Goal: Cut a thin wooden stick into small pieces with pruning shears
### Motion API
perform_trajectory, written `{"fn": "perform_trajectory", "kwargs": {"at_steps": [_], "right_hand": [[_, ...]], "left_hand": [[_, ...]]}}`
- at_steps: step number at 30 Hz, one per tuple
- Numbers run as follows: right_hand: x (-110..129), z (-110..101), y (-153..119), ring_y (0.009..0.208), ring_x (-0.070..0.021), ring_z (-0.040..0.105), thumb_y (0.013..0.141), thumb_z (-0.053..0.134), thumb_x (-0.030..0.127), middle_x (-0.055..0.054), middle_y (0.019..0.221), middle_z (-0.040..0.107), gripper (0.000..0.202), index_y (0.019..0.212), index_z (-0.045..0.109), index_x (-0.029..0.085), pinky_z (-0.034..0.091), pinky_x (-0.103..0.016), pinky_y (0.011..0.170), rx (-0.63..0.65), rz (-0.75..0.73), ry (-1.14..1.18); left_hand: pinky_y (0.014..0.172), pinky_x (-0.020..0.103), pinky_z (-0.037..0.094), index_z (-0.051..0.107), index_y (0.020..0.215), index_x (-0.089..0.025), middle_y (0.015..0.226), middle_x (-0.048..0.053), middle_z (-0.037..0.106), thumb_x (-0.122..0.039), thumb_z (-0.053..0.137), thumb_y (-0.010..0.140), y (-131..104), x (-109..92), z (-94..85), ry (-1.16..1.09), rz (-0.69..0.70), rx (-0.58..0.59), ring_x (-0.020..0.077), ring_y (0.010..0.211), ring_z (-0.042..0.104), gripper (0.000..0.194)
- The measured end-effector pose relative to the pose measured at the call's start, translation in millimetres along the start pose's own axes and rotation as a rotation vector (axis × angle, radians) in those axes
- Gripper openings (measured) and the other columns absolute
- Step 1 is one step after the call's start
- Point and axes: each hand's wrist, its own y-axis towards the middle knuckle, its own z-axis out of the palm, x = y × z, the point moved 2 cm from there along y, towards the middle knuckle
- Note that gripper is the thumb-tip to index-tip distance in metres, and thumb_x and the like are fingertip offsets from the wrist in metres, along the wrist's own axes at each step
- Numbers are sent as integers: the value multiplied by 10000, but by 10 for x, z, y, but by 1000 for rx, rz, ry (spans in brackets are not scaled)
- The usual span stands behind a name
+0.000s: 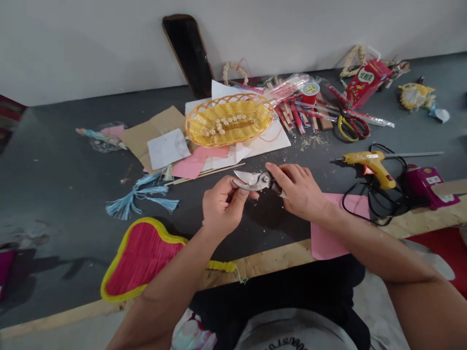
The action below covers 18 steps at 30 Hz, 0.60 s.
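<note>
While the handles of the pruning shears (pixel 260 182) are gripped by the closed right hand (pixel 299 193), the blades (pixel 248 177) are held apart beside the left hand (pixel 222 206). The left hand is curled, thumb and fingers drawn in at the blades; whether a small piece is pinched there cannot be told. The shears are positioned above the dark table (pixel 73 194), on the near side of the yellow basket (pixel 226 138), in which cream beads (pixel 221 127) are contained. A blue tassel (pixel 127 203) is laid at left; a yellow glue gun (pixel 386 179) is placed at right.
</note>
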Motion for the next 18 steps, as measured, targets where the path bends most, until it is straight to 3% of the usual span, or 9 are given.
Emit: {"fn": "perform_trajectory", "kwargs": {"at_steps": [7, 13, 18], "right_hand": [[-47, -28, 8, 1076, -281, 539, 760, 505, 73, -136, 1263, 582, 826, 1551, 324, 225, 424, -410, 878, 32, -56, 54], [-45, -2, 23, 1110, -296, 520, 801, 514, 116, -142, 1296, 576, 786, 1557, 316, 202, 433, -433, 907, -54, -21, 76], [-11, 10, 9, 1118, -302, 515, 792, 519, 123, -155, 1318, 556, 799, 1562, 309, 171, 434, -452, 927, -90, -39, 64]], "left_hand": [[553, 172, 512, 631, 796, -194, 622, -28, 738, -265, 626, 944, 26, -71, -28, -2, 81, 32, 94, 537, 688, 164], [611, 202, 555, 666, 852, -184, 762, 16, 792, -265, 658, 922, 54, -57, -26, 25, 109, -1, 134, 667, 746, 107], [664, 208, 559, 693, 835, -196, 703, -5, 769, -255, 620, 949, 44, -74, -43, 128, 125, -8, 126, 684, 743, 148]]}}
